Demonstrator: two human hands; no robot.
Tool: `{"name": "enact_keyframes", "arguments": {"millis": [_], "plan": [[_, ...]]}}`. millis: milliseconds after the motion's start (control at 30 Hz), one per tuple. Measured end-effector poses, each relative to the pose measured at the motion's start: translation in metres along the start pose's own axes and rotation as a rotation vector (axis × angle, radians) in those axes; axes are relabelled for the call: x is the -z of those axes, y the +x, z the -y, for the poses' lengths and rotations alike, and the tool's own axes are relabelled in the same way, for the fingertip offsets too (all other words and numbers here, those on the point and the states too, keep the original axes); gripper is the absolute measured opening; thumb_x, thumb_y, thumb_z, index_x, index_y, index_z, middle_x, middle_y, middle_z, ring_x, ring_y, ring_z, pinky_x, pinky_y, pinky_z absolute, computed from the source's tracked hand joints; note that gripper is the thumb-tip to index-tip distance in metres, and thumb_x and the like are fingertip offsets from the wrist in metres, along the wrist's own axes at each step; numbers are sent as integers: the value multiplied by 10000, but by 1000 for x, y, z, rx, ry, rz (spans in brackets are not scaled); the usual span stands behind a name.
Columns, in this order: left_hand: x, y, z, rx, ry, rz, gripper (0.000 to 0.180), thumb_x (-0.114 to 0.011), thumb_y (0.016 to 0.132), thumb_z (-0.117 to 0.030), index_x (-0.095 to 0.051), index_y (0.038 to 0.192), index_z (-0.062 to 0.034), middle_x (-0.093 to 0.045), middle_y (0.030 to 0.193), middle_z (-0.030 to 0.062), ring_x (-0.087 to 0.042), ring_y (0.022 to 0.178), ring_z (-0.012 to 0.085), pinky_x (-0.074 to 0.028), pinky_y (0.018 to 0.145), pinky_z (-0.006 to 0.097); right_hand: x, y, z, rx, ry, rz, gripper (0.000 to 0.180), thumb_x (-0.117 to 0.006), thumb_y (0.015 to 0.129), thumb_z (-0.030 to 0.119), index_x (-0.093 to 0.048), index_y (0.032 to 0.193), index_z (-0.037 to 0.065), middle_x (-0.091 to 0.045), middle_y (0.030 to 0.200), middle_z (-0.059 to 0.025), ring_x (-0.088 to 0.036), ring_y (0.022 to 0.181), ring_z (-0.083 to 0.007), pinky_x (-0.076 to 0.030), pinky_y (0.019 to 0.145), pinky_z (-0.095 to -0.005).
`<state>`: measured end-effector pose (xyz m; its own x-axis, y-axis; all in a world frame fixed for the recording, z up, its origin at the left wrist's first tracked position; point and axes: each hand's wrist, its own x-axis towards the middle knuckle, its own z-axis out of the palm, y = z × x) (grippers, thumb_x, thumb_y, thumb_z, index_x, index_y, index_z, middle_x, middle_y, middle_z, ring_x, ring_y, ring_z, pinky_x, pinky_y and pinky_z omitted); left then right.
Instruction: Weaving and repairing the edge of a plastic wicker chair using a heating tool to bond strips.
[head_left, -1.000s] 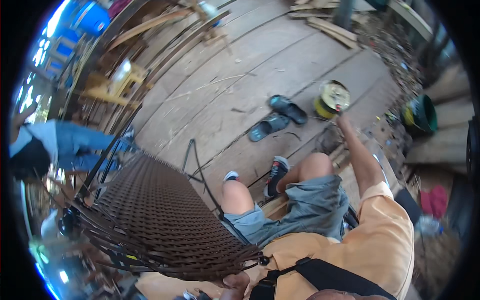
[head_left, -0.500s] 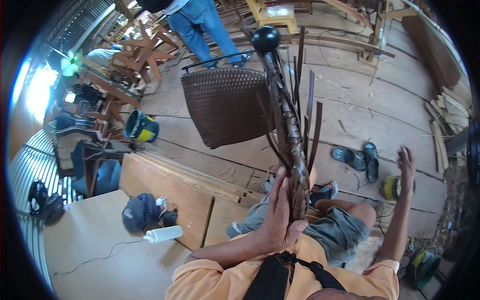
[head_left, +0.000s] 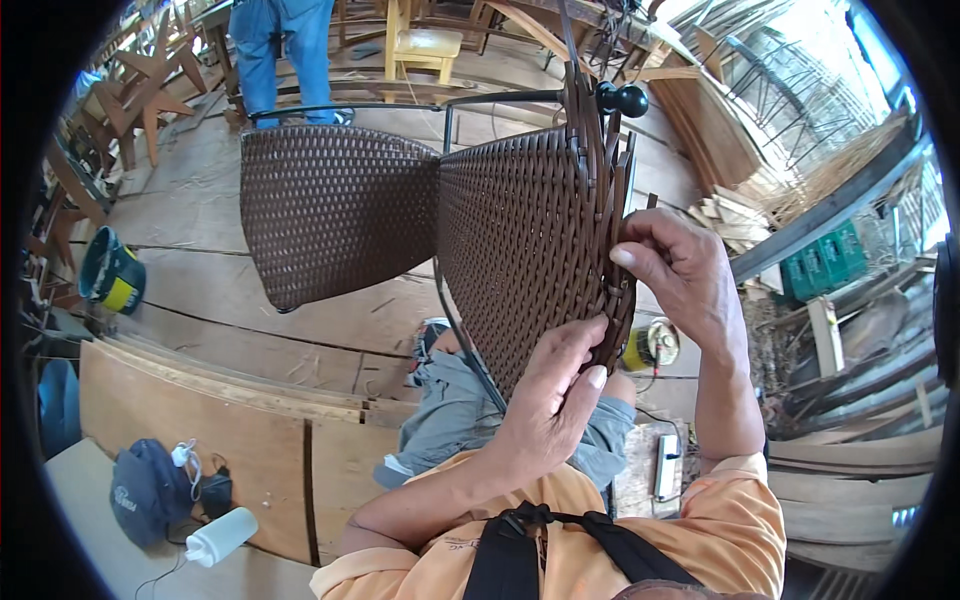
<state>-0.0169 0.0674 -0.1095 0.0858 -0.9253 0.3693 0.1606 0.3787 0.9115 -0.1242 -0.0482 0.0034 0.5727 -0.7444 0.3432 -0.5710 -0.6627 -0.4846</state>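
A brown woven wicker piece on a dark metal frame stands upright before me, with one panel (head_left: 335,215) at the left and another panel (head_left: 510,220) angled toward me. A black ball (head_left: 625,99) sits at the top of the near panel's edge, where several loose brown strips (head_left: 590,135) stick up. Low on that edge my left hand (head_left: 548,405) is closed around the weave. Farther up, my right hand (head_left: 688,275) pinches at the edge with thumb and finger on a weaving strip. The strip's end is hidden behind the fingers.
On the bench (head_left: 200,420) at left lie a dark cap (head_left: 150,490) and a white bottle (head_left: 222,537). A dark bucket (head_left: 112,275) stands on the floor. Someone in jeans (head_left: 285,55) stands beyond. A yellow tin (head_left: 652,345) and a power strip (head_left: 667,467) are at my right.
The wicker piece has turned, so the near panel's woven face now shows. My right hand has come in from the far right to its edge. My view has shifted right.
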Motion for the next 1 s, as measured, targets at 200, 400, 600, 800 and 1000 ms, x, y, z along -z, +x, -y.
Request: {"name": "enact_keyframes", "arguments": {"millis": [200,400,600,800,1000], "plan": [[3,5,0,23,-56,6,393,-496,910,-24,-418,1285,65,-459,1197,180,-505,1069,241,-400,923,296,-2,4,8,-83,-75,69,250,-709,805,221,-609,841,-6,-543,603,-78,-456,531,-126,-399,513,-296],[11,13,6,56,-238,2,355,-474,924,-52,-475,1257,72,-502,1169,116,-492,1021,138,-379,919,247,-1,5,6,-40,-151,60,254,-666,839,205,-554,762,-10,-475,564,-61,-404,528,-111,-373,495,-304],[22,24,6,139,-233,112,337,-463,931,-67,-502,1237,69,-547,1148,87,-509,1021,121,-413,880,235,-8,6,-14,-250,267,-59,244,-602,899,187,-566,715,31,-502,580,37,-435,483,-26,-345,444,-199],[55,54,7,330,-359,376,350,-503,894,-95,-563,1217,25,-573,1012,15,-507,797,57,-429,712,201,-18,8,-26,-290,687,-76,146,-612,880,144,-621,773,44,-536,624,55,-407,451,-5,-315,408,-156],[72,72,4,484,-440,505,364,-491,864,-75,-572,1201,35,-576,982,23,-523,786,80,-445,691,213,-17,8,-30,-317,808,-48,91,-623,874,125,-589,804,78,-549,624,60,-419,432,19,-295,376,-129]]}}
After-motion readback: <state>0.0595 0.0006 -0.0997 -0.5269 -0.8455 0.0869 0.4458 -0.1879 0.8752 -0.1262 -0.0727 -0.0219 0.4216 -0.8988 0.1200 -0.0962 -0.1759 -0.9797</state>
